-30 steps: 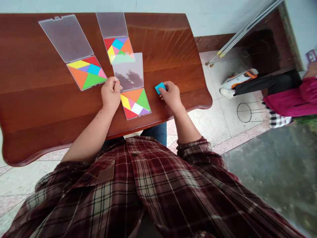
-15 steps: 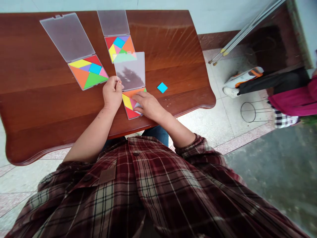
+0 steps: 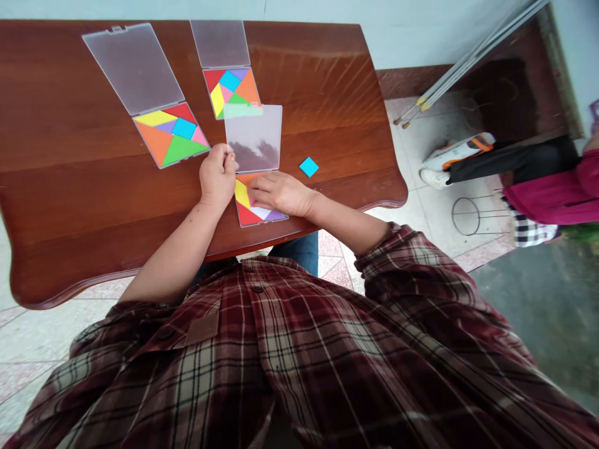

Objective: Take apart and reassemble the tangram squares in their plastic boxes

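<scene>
Reference item: the near case [image 3: 253, 224], lying on the brown table [image 3: 93, 206] with its clear lid [image 3: 256, 140] folded back, away from the wearer.

Left hand [image 3: 218, 176]: positioned at the left edge of the near case, beside the hinge. Fingers are curled inward, thumb drawn up to them; from where I stand, I cannot tell whether the edge is pinched.

Right hand [image 3: 283, 192]: spread flat-backed over the near case, fingers slightly bent and close together. Fingertips reach among the pieces (their undersides are hidden, so I cannot tell whether anything is held).

Visible pieces in the near case: yellow piece [image 3: 242, 193], red piece [image 3: 246, 215], purple piece [image 3: 277, 216].

Loose component: blue square [image 3: 309, 166], flat on the table to the right of the near case, apart from both hands.

Adjacent units: a second filled case [image 3: 134, 70], left of and beyond the near case; a third filled case [image 3: 219, 43], directly beyond it, partly seen through the clear lid.
</scene>
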Demonstrator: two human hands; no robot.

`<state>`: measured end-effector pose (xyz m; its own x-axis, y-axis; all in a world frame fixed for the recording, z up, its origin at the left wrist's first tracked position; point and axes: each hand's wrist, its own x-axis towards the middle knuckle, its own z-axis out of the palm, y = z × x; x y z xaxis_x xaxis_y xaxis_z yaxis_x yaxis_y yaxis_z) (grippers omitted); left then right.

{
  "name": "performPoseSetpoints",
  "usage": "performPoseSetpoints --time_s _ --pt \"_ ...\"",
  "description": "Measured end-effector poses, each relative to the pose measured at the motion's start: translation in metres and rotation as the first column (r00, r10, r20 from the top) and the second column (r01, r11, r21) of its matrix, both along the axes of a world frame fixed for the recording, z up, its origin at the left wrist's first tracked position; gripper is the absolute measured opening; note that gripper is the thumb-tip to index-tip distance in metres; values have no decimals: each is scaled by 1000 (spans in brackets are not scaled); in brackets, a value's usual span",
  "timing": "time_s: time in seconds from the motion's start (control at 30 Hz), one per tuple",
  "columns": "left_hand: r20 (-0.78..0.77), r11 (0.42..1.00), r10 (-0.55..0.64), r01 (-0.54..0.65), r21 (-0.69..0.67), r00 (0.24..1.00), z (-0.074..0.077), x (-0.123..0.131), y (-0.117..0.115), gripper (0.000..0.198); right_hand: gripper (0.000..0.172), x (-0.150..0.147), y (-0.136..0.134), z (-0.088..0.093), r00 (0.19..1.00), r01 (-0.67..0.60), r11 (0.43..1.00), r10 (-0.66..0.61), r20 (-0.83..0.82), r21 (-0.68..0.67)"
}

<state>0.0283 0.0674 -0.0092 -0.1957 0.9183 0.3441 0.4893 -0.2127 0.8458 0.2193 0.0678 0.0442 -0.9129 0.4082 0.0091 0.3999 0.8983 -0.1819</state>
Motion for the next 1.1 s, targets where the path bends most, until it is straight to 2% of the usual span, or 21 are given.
performPoseSetpoints --time_s 0.1,0.23,0.4,0.47,0.53,0.6,0.67,0.73,0.8,0.9,1.0,1.1 --pt "2 1000 9 -9 -6 1000 1 1 0 26 35 3 2 -4 998 14 998 -18 -62 -62" --pt "23 1000 13 -13 -6 1000 3 1 -1 23 30 0 1 -4 974 132 969 -166 -155 -209" --pt "32 1000 19 -19 3 999 2 1 0 26 32 -6 -6 12 937 237 936 -291 -194 -259" --pt "33 1000 29 -29 -3 999 0 1 0 28 33 -2 -6 20 895 309 913 -375 -244 -267" --pt "38 999 38 -37 -7 999 -3 1 2 29 33 10 0 23 805 436 852 -513 -297 -290" --pt "44 999 44 -44 -4 998 -5 1 3 30 30 27 13 20 671 586 746 -666 -326 -317" --pt "47 999 50 -50 1 998 -6 1 4 29 26 44 32 10 557 685 636 -772 -306 -357" --pt "49 998 57 -57 5 997 -6 1 5 29 21 57 50 -3 497 739 556 -831 -250 -380" --pt "51 998 56 -56 2 997 -4 0 4 30 16 63 63 -12 481 761 524 -852 -210 -384" --pt "48 999 47 -47 -3 998 1 0 3 29 10 61 66 -12 487 777 525 -851 -197 -348" --pt "46 999 41 -40 -8 998 3 0 2 29 10 47 47 3 501 787 542 -840 -208 -294" --pt "49 999 38 -37 -23 998 2 0 2 28 16 20 14 20 610 693 645 -763 -216 -323"
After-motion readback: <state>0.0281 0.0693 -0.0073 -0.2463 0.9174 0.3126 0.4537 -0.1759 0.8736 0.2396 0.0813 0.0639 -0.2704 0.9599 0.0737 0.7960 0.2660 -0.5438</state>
